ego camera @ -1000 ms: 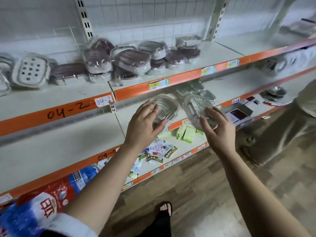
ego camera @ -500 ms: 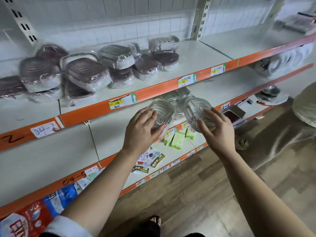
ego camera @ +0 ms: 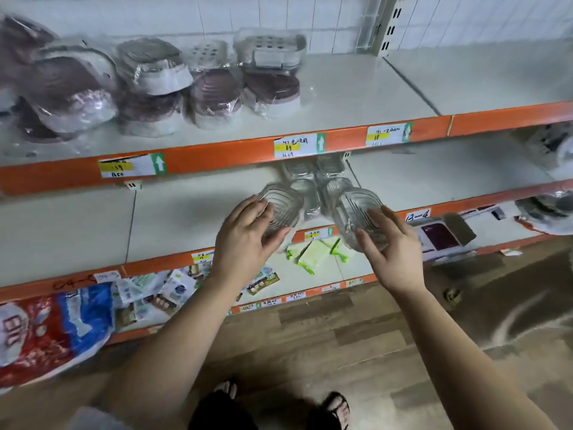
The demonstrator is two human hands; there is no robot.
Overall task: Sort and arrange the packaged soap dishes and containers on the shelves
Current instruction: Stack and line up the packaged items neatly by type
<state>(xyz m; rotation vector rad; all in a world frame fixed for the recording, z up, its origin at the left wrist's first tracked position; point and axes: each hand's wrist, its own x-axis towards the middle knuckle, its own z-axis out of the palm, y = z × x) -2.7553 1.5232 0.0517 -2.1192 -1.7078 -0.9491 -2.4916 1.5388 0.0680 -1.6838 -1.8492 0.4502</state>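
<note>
Left hand (ego camera: 245, 234): arm reaches forward and up from lower left, back of the hand towards the camera, fingers over the near rim and thumb beneath, gripping a clear ribbed soap dish (ego camera: 283, 206).

Right hand (ego camera: 393, 246): arm reaches up from lower right, fingers spread across the near side and thumb below, gripping a second clear soap dish (ego camera: 356, 209).

Both dishes: held tilted, side by side but apart, in front of the middle shelf (ego camera: 186, 218) at its front edge. More clear dishes (ego camera: 307, 184) sit on that shelf directly behind and between the two held ones.

Top shelf (ego camera: 356, 88): brown-and-white wrapped soap dishes (ego camera: 155, 82) stacked in a loose group at the left; the right part is bare board. Price labels (ego camera: 299, 145) are stuck along its orange front edge.

Lower shelf: green packaged items (ego camera: 313, 256) below the hands, mixed small packets at the left, a red and blue bag (ego camera: 46, 324) hanging over the edge at far left. A boxed item (ego camera: 440, 234) lies to the right of the right hand.

Below: wood-patterned floor (ego camera: 341, 336) and the person's sandalled foot (ego camera: 336, 408).
</note>
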